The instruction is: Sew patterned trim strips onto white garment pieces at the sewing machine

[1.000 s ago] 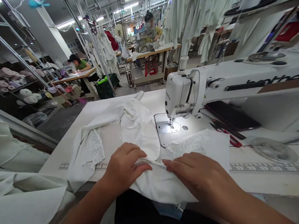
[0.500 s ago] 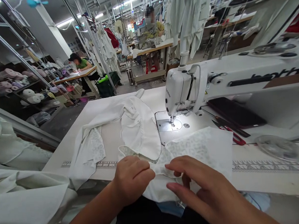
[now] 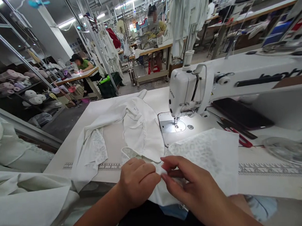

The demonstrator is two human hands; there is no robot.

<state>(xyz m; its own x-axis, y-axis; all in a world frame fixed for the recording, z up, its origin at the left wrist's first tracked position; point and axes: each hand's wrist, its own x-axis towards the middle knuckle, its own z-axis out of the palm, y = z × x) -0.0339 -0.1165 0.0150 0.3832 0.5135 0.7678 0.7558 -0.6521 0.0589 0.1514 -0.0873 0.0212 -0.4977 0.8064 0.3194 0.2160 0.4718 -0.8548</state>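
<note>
My left hand (image 3: 140, 178) is closed on the near edge of a white garment piece (image 3: 148, 133) at the table's front. Right beside it, my right hand (image 3: 188, 178) pinches the same fabric between thumb and forefinger. A leopard-patterned part of the cloth (image 3: 200, 147) spreads flat to the right, past my right hand. The rest of the white fabric curves away to the left across the table. Beyond my hands stands the white sewing machine (image 3: 187, 91), its needle area (image 3: 176, 125) lit and with no cloth under it.
Red-handled scissors (image 3: 245, 141), a dark phone-like case (image 3: 242, 113) and a clear plastic disc (image 3: 286, 149) lie at the right. A ruler strip (image 3: 275, 169) runs along the front edge. White cloth (image 3: 31, 203) is heaped at the left. Co-workers sit at machines further back.
My right hand has moved left and its fingers, apart before, have closed on the fabric beside my left hand. My left hand keeps its grip. The view has shifted slightly.
</note>
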